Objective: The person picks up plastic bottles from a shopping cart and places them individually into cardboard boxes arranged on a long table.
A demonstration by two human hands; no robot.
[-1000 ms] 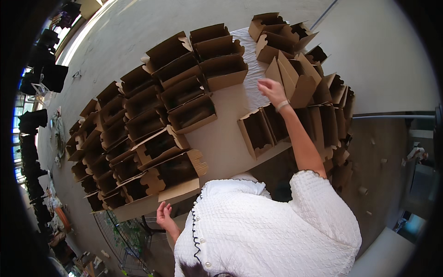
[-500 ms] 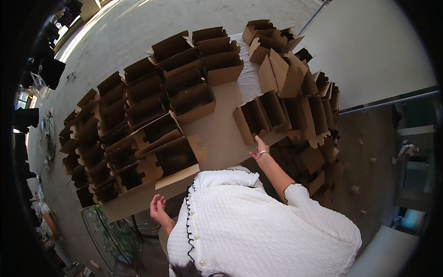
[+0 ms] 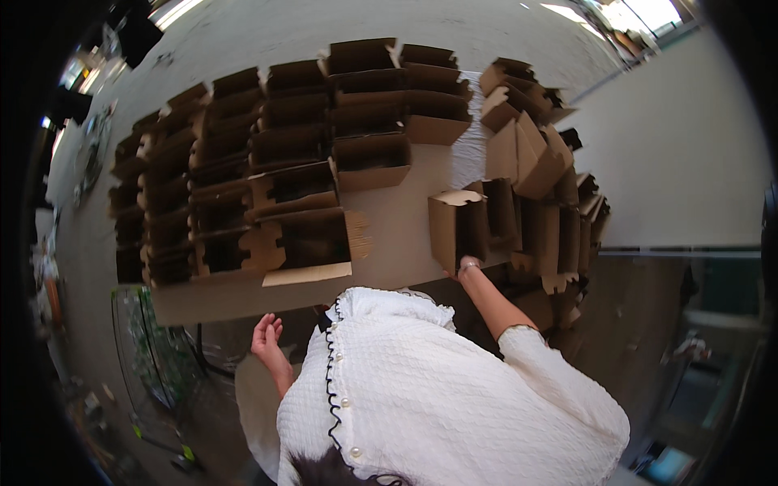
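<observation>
My right hand (image 3: 465, 267) grips the near end of an open-topped brown cardboard box (image 3: 442, 231), at the table's near edge on the right. Part of that hand's fingers is hidden by the box, which tips up a little. My left hand (image 3: 268, 340) hangs in front of the table edge, with nothing in it and its loosely bent fingers apart. Nearest to it on the table is a cardboard box (image 3: 312, 239) with its flaps spread out.
Rows of open cardboard boxes (image 3: 292, 121) cover the table's (image 3: 397, 219) left and far parts. More boxes (image 3: 531, 154) stand crowded along the right. A wire basket (image 3: 154, 348) is below on the left. A large pale panel (image 3: 673, 146) stands beyond the right side.
My right hand has closed on the near end of the box, which now tilts up. The whole view has turned slightly; my left hand is still empty.
</observation>
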